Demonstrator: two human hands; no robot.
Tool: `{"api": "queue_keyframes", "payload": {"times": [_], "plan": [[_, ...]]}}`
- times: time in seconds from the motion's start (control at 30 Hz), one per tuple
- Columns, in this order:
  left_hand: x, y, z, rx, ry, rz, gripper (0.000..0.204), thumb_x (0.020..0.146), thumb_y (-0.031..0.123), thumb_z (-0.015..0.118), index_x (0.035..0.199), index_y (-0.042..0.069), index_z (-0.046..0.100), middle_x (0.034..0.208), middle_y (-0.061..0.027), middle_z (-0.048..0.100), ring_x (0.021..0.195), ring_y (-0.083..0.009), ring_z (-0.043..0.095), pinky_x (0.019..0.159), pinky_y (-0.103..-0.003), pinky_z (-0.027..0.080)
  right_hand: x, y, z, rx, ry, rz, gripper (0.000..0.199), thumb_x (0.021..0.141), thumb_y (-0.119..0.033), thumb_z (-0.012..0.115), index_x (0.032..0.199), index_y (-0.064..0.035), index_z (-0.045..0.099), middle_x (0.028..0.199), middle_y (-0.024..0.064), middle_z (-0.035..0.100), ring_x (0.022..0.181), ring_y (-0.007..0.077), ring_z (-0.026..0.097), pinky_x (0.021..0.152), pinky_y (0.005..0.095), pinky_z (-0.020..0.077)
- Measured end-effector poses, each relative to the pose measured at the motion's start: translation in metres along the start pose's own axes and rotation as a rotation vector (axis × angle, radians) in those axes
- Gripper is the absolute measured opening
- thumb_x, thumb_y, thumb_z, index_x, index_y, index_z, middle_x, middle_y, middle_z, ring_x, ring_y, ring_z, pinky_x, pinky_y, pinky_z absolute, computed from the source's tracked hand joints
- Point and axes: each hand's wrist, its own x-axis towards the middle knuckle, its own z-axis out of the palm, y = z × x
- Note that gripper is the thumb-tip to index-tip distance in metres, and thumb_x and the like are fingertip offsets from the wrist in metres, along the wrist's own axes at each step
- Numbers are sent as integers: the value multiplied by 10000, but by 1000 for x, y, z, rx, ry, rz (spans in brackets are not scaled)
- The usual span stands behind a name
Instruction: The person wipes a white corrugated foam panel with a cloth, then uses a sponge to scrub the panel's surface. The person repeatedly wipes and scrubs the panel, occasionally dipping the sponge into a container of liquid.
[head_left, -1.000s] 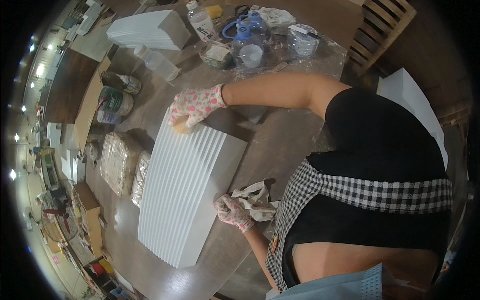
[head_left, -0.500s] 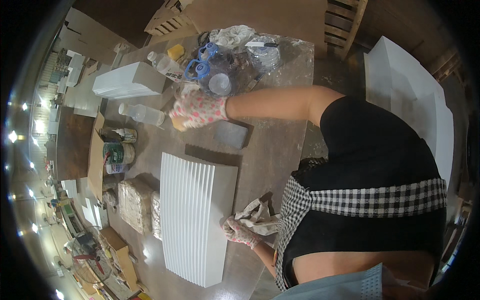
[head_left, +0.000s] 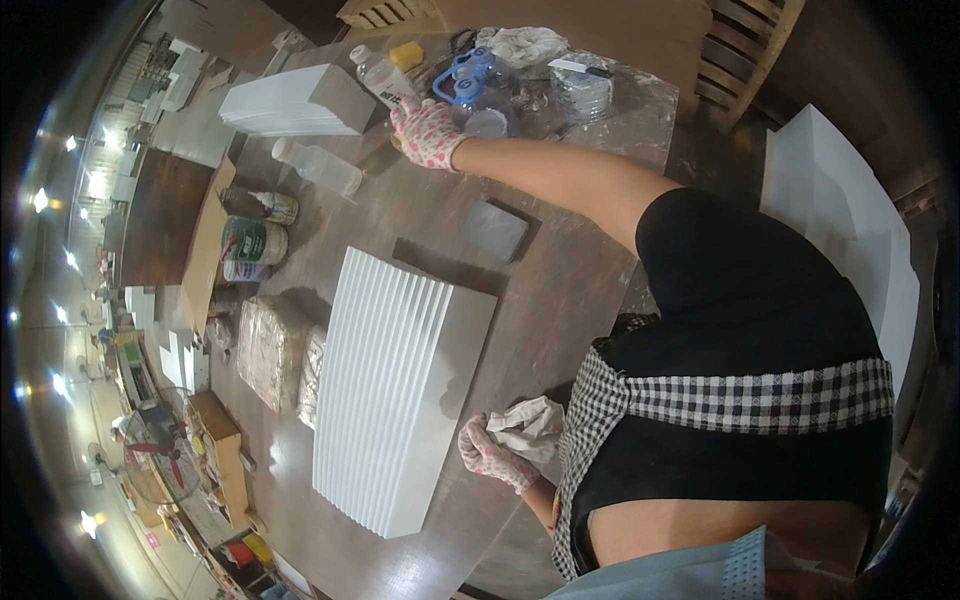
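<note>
My right hand (head_left: 428, 135), in a white glove with pink dots, reaches across the table beside a clear labelled bottle (head_left: 385, 82). Its fingers are curled down, and whatever they hold is hidden. Nearer to me, my left hand (head_left: 492, 458), gloved alike, is closed on a crumpled white cloth (head_left: 530, 425). Just past that hand lies a large white block (head_left: 400, 390) with a ridged, gently curved face. A grey rectangular block (head_left: 496, 231) rests between the ridged block and my right arm.
Blue-handled plastic jugs (head_left: 480, 95), a yellow block (head_left: 406, 55) and a wrapped roll (head_left: 582, 92) crowd one table end. Another ridged white block (head_left: 300, 102), a clear bottle (head_left: 317, 167), a green-labelled can (head_left: 255, 241) and a wrapped package (head_left: 270, 352) stand beyond.
My right hand has moved from beside the grey block toward the labelled bottle; a tan thing under its fingers no longer shows. My left hand stays with the cloth. The view has shifted.
</note>
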Motion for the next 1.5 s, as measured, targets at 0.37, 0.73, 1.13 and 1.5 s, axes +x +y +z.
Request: {"api": "queue_keyframes", "payload": {"times": [0.37,0.73,1.13,1.5], "plan": [[-4,-10,-38,-43,16,3,150,962,134,613,872,21,653,826,-100,673,715,-162,629,643,-276,526,-11,9,33,-12,-77,-269,604,856,-331,668,1411,-195,474,1529,73,369,1334,401,400,1048,559,383],[38,30,-46,-197,205,115,490,1016,437,429,1221,7,540,1221,-152,584,1085,-267,591,910,-399,520,-196,-101,-51,805,-140,-1008,787,940,-491,581,1564,-172,225,1597,130,250,1489,318,180,1204,491,154],[104,60,-243,367,335,340,821,846,277,768,1475,-13,327,1516,-179,362,1366,-298,399,1061,-430,441,-232,-180,-13,366,-189,-732,534,958,-475,523,1382,-156,463,1316,109,533,1236,257,524,1027,463,461],[151,-1,-320,471,-30,203,859,703,213,871,1386,-34,413,1312,-174,545,1188,-253,540,976,-376,472,-418,-449,23,657,-281,-1309,339,965,-283,472,1222,-110,608,1275,127,572,1203,256,518,1056,456,408]]}}
